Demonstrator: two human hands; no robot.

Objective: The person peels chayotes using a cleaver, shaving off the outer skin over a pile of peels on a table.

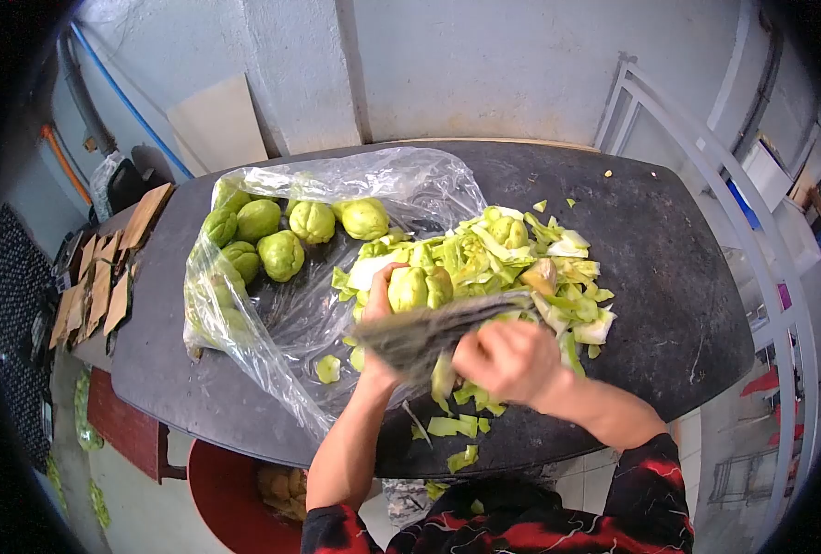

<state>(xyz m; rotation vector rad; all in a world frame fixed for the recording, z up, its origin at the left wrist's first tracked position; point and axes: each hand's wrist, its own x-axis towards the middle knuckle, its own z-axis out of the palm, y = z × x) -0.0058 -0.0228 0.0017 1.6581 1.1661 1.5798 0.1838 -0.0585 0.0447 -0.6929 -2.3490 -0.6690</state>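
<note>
My left hand (375,301) is wrapped round a pale green chayote (414,289), over the middle of the dark table (651,277). In my right hand (514,358) is a broad-bladed knife (420,340), smeared by motion; its blade crosses in front of the chayote and hides part of my left hand. Whether the edge touches the chayote I cannot tell. A heap of green peelings (484,247) lies just beyond and to the right of my hands. Several whole chayotes (281,256) sit on the left in an open clear plastic bag (420,175).
Below the table's front edge stands a red bin (209,499) with pale pieces inside. Loose peel scraps (453,426) lie near that edge. Flattened cardboard (106,277) is stacked at the left. A grey metal rail (697,148) runs along the right, and a wall closes the back.
</note>
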